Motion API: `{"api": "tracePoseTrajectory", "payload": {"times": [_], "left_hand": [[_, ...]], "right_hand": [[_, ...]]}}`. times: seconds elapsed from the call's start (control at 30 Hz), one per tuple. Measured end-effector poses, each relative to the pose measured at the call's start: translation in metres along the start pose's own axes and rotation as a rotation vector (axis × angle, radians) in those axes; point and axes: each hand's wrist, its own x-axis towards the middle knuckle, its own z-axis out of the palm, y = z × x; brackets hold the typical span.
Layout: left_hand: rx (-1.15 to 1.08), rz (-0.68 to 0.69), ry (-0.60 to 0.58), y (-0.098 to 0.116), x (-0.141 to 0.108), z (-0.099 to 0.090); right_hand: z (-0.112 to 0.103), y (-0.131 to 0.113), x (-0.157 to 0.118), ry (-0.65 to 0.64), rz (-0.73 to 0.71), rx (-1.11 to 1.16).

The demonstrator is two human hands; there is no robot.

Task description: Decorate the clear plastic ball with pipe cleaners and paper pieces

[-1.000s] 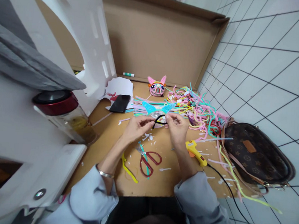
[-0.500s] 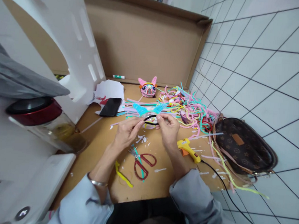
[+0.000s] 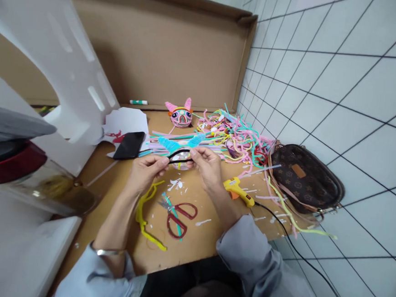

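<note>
The thin, fuzzy black strip (image 3: 180, 151), bent into a narrow loop, is held up above the brown bench (image 3: 194, 242) between your two hands. Your left hand (image 3: 149, 170) has its grip pinched on one end, thumb against fingers; your right hand (image 3: 209, 168) has its grip clamped on the other. Just beyond the loop is a pale round figure with two bright blue ears (image 3: 182, 156), partly covered by it. Nearer you lie the red-handled metal scissors (image 3: 172, 208) and, beside your left forearm, a bent yellow fuzzy strip (image 3: 140, 215). By your right forearm rests a yellow glue gun (image 3: 239, 190); farther right sits a brown patterned bag (image 3: 307, 177). Behind stands a pink-eared round figure (image 3: 181, 117).
</note>
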Motion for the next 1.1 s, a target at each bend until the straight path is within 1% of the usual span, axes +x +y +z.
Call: {"api": "tracePoseTrajectory", "payload": {"times": [0.1,0.17,0.37,0.47,0.67,0.77,1.0,1.1], "left_hand": [[-0.034,0.0,0.018,0.001,0.0,0.001],[-0.055,0.004,0.02,0.001,0.001,0.002],[-0.115,-0.054,-0.006,0.0,0.004,-0.001],[-0.112,-0.068,-0.035,0.001,0.005,-0.004],[-0.012,-0.027,-0.047,-0.002,0.008,-0.006],[0.023,-0.006,-0.063,-0.009,0.012,-0.009],[0.119,0.008,-0.083,-0.034,0.023,-0.016],[0.144,-0.003,-0.077,-0.038,0.025,-0.016]], "right_hand": [[-0.001,-0.001,0.0,-0.053,0.034,0.073],[-0.002,0.0,0.0,-0.08,0.028,0.113],[-0.006,0.001,0.002,-0.092,0.022,0.123],[-0.008,-0.001,0.004,-0.081,-0.024,0.065],[-0.012,0.002,0.009,-0.119,-0.155,-0.194],[-0.015,0.008,0.011,-0.151,-0.265,-0.326],[-0.022,0.02,0.016,-0.23,-0.689,-0.879],[-0.024,0.024,0.021,-0.249,-0.768,-0.987]]}}
